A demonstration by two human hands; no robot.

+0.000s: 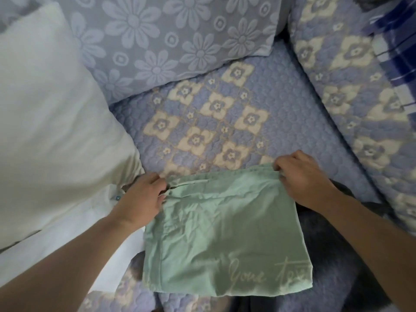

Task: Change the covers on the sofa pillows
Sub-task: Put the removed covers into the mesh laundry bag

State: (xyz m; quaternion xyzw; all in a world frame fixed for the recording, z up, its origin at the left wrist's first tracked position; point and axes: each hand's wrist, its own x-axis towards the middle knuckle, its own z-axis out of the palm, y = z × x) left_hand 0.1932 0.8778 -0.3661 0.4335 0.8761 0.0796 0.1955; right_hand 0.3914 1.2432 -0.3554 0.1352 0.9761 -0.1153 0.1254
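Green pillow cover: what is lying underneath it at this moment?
The green pillow cover lies on the quilted sofa seat, overlapping dark fabric at its right and white cloth at its left. The left hand and right hand pinch its far corners. Whatever lies beneath its middle is hidden.

A wrinkled, pale green fabric pillow cover [225,239] with cream cursive lettering lies flat on the quilted lavender sofa seat [292,122] patterned with cream flower tiles, near the seat's front edge. The left hand [141,197] pinches the cover's far left corner, and the right hand [301,176] pinches its far right corner, fingers curled over the top hem. A bare white pillow [51,120] rests at the seat's left side, touching the left wrist. A lavender cushion with raised daisy pattern [175,39] leans at the back edge. A dark grey cloth [326,244] lies under the cover's right side. A blue-and-white plaid fabric [396,48] sits on the right armrest.
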